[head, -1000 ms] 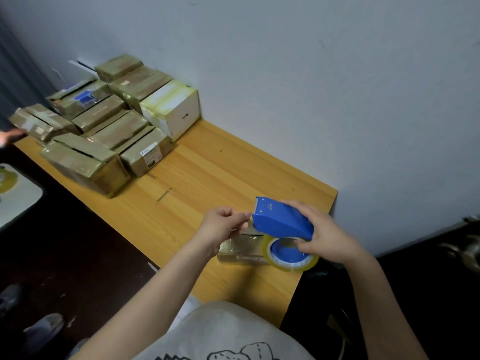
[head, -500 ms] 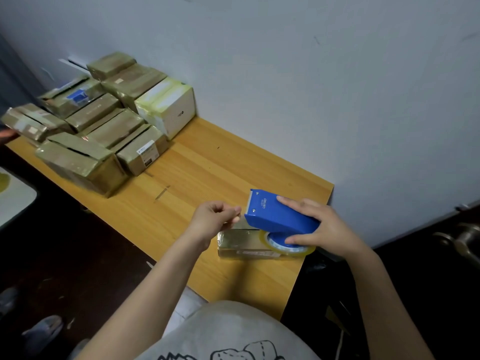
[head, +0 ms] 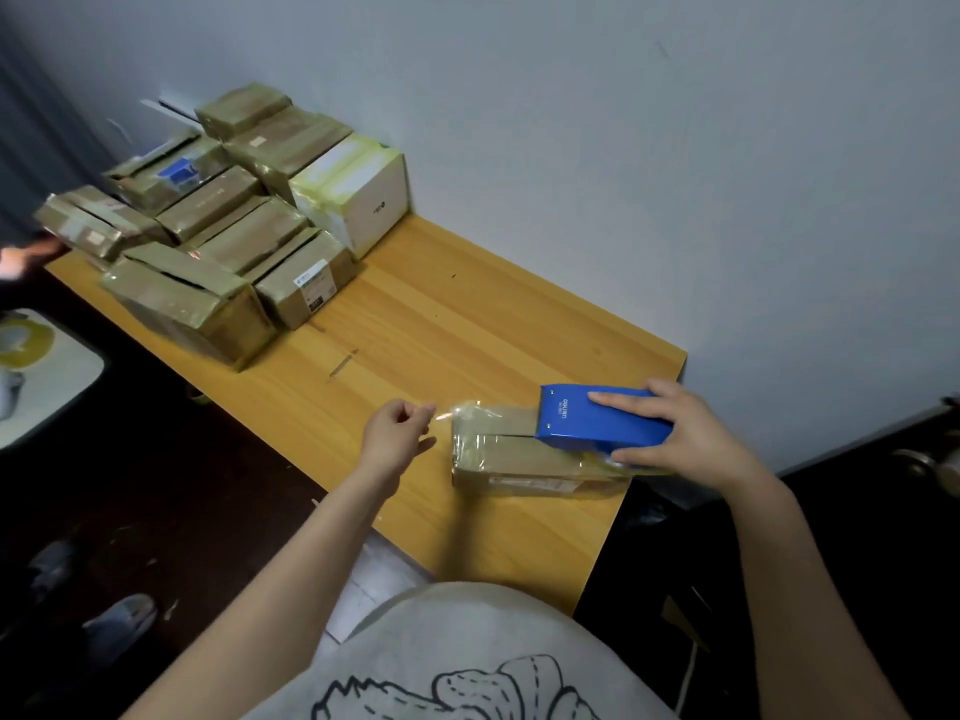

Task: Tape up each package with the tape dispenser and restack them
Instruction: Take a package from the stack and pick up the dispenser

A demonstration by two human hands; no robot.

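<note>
We are midway through sealing one package (head: 519, 457), which lies near the right front corner of the table (head: 441, 314). Our right hand (head: 691, 433) grips the blue tape dispenser (head: 597, 420), fingers over its top and thumb at its near side, and presses it onto the package's top toward the right end. Our left hand (head: 397, 433), just left of the package and apart from the right, is curled, its fingertips pinching what looks like the free end of the tape strip (head: 467, 410), a shiny clear band running from the fingers over the package's left edge to the dispenser. We judge that this strip is drawn out but not yet cut or smoothed down. At the table's far left end, stacked packages (head: 218, 241) crowd together beside a white box (head: 358, 189) against the wall. Most look glossy with tape, though blur keeps us from telling whether each is sealed. What is left, we reckon, is finishing this package and adding it to that stack.
</note>
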